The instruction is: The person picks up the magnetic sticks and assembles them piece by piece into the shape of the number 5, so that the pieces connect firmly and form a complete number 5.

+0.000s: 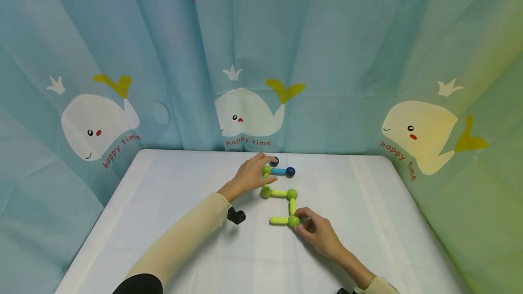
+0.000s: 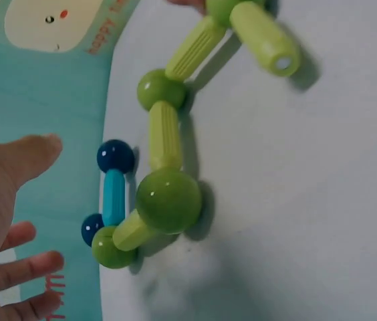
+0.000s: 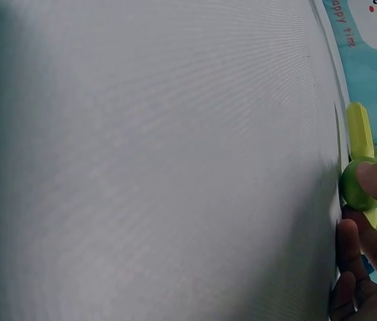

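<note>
A zigzag chain of lime-green sticks and green balls lies on the white table. Its near green ball (image 1: 293, 221) is pinched between the thumb and index finger of my right hand (image 1: 323, 237), and a green stick (image 3: 360, 130) juts from that ball. At the chain's far end, a light blue stick (image 2: 113, 197) joins a green ball (image 2: 114, 247) to a dark blue ball (image 1: 290, 172). A second dark blue ball (image 1: 274, 161) sits just behind. My left hand (image 1: 252, 173) hovers over this far end, thumb and fingers spread, holding nothing.
The white table (image 1: 184, 176) ends at a blue curtain (image 1: 343, 58) printed with whales, which also hangs along both sides. A black wrist-worn piece (image 1: 236, 215) shows beside the left sleeve (image 1: 188, 235).
</note>
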Motion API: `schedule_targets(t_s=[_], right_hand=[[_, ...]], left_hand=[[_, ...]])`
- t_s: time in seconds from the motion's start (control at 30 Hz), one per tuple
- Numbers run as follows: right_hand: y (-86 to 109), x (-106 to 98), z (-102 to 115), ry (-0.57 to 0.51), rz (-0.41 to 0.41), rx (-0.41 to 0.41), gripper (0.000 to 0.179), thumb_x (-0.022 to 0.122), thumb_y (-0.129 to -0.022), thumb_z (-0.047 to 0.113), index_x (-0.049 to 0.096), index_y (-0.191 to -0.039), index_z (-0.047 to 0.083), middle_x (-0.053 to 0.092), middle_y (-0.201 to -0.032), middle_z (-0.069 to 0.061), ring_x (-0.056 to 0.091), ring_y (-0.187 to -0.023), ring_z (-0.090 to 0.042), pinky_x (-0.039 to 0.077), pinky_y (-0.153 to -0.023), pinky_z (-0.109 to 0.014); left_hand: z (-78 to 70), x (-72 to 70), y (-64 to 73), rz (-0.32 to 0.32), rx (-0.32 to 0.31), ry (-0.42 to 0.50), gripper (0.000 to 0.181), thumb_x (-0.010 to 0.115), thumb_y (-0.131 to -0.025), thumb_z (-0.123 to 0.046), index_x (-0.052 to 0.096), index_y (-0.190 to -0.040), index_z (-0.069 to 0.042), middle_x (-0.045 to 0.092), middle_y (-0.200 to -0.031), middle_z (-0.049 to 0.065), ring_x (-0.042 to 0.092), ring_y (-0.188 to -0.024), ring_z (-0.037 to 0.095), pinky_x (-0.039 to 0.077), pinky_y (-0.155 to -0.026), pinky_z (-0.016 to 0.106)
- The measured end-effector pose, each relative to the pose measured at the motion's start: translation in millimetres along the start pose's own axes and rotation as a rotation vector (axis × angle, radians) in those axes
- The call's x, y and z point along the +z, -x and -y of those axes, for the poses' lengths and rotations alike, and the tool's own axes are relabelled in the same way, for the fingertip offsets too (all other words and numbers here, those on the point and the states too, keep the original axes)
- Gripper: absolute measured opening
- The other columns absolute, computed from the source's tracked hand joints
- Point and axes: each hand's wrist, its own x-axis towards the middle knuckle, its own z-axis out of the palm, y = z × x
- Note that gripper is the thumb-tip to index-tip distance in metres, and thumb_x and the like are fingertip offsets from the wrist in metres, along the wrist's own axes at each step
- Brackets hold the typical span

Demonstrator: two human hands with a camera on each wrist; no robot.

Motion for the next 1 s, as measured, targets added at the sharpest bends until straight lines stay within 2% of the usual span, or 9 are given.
schedule_targets(t_s=[0.23, 0.4, 0.6, 0.77, 1.0], right_hand=[[1.2, 0, 0, -0.008, 0.003, 0.007, 0.036, 0.081, -0.087, 0.009, 0.066, -0.119, 0.018, 0.072, -0.112, -0.002, 0.058, -0.075, -0.005, 0.051, -0.069, -0.025], [1.8, 0, 1, -0.010, -0.002, 0.003, 0.036, 0.082, -0.087, 0.009, 0.066, -0.119, 0.018, 0.072, -0.112, -0.001, 0.059, -0.075, -0.006, 0.052, -0.069, -0.025], [2.8, -1, -2, -0.011, -0.020, -0.026, 0.037, 0.082, -0.087, 0.008, 0.066, -0.119, 0.017, 0.073, -0.110, -0.001, 0.059, -0.075, -0.005, 0.052, -0.069, -0.025], [3.5, 0, -2, -0.022, -0.029, -0.032, 0.037, 0.082, -0.087, 0.008, 0.066, -0.120, 0.016, 0.073, -0.111, -0.002, 0.059, -0.075, -0.004, 0.052, -0.069, -0.025], [4.9, 0, -1, -0.019, -0.046, -0.041, 0.037, 0.082, -0.087, 0.008, 0.066, -0.120, 0.017, 0.072, -0.111, 0.000, 0.058, -0.074, -0.003, 0.051, -0.067, -0.025]], left_hand=[[1.5, 6.8, -21.1, -0.065, -0.137, -0.040, 0.058, 0.079, -0.091, -0.039, 0.058, -0.143, -0.022, 0.058, -0.125, 0.008, 0.062, -0.095, 0.022, 0.054, -0.077, 0.039], [3.9, 16.5, -36.1, -0.071, -0.229, -0.052, 0.057, 0.077, -0.092, -0.041, 0.059, -0.143, -0.020, 0.058, -0.128, 0.010, 0.062, -0.101, 0.024, 0.054, -0.082, 0.040], [3.3, 28.1, -50.5, -0.095, -0.336, -0.053, 0.053, 0.074, -0.094, -0.042, 0.062, -0.139, -0.019, 0.060, -0.132, 0.010, 0.062, -0.113, 0.028, 0.052, -0.092, 0.048], [2.1, 37.5, -59.0, -0.103, -0.383, -0.051, 0.053, 0.074, -0.093, -0.045, 0.063, -0.138, -0.018, 0.064, -0.127, 0.010, 0.062, -0.115, 0.032, 0.050, -0.094, 0.053], [4.4, 46.4, -62.1, -0.104, -0.454, -0.080, 0.052, 0.074, -0.093, -0.048, 0.064, -0.134, -0.018, 0.068, -0.123, 0.008, 0.062, -0.115, 0.031, 0.047, -0.097, 0.054]])
